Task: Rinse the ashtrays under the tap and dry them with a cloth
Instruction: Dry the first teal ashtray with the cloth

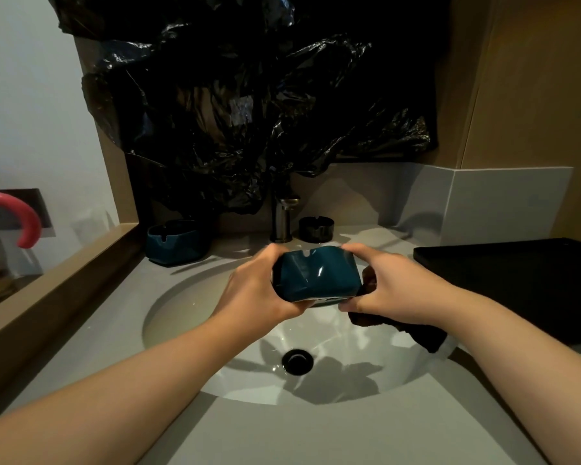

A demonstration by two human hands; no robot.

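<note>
Three ashtrays in view: one teal ashtray (317,275) held above the sink basin (182,307), gripped at its left side by left hand (259,286) and at its right by right hand (388,290); second teal ashtray (171,241) and one black ashtray (316,228) resting on surface (282,437), either side of one tap (282,219). One dark cloth (413,327) clamped under right-hand fingers (356,305). One black tray (517,290) at right.
</note>
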